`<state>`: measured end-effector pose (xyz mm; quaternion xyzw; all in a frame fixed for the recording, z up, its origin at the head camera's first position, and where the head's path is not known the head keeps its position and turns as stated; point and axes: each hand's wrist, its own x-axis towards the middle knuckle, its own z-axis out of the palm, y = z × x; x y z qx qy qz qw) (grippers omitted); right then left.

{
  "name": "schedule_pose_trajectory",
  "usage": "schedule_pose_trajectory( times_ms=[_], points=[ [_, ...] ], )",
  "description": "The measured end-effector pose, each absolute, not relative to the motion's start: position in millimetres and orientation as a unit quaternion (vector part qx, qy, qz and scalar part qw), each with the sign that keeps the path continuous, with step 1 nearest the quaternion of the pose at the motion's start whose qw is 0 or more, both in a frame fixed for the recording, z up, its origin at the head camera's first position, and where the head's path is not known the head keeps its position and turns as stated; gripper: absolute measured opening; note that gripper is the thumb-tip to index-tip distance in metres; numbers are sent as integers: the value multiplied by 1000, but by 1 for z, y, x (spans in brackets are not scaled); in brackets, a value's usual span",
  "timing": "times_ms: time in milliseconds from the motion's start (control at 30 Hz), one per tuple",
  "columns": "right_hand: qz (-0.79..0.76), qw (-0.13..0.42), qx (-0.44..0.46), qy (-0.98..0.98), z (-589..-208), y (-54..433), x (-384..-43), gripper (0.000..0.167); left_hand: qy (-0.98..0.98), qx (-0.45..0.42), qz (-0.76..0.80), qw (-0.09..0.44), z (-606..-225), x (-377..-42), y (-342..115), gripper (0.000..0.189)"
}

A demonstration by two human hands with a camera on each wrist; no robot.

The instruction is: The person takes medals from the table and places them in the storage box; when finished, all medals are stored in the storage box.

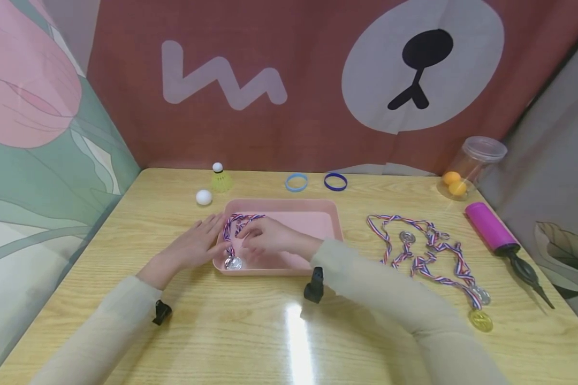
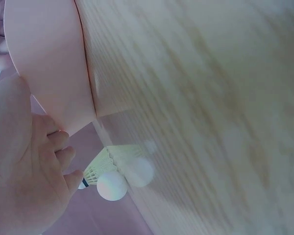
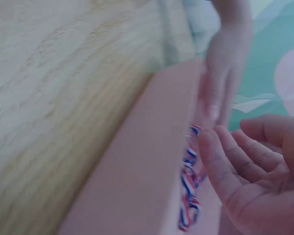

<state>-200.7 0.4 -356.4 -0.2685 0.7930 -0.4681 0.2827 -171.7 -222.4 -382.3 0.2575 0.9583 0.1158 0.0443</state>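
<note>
A pink tray (image 1: 289,205) stands on the wooden table, and a silver medal (image 1: 233,262) with a red, white and blue ribbon (image 1: 228,227) lies at its left end. My left hand (image 1: 192,245) rests at the tray's left rim, fingers extended. Over the tray's inside reaches my right hand (image 1: 270,235), fingers loosely bent beside the ribbon. In the right wrist view its thumb stands apart from the fingers (image 3: 230,161), with the ribbon (image 3: 188,186) just past the fingertips. The left wrist view shows the left palm (image 2: 24,161) against the tray wall (image 2: 54,63).
More striped ribbons (image 1: 433,251) with silver medals and a gold medal (image 1: 480,320) lie right of the tray. Behind are a shuttlecock (image 1: 221,181), a white ball (image 1: 204,197), a light-blue band (image 1: 296,190) and a dark-blue band (image 1: 335,189). A clear jar (image 1: 477,160) and a pink pump (image 1: 491,227) stand far right.
</note>
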Motion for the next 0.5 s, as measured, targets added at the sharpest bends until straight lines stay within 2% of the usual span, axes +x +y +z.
schedule_pose_trajectory(
  times_ms=[133, 500],
  points=[
    [-496, 284, -264, 777, -345, 21, -199, 27, 959, 253, 119, 50, -383, -172, -222, 72],
    [-502, 195, -269, 798, -318, 114, -183, 23, 959, 251, 119, 51, -382, -171, -221, 71]
  ],
)
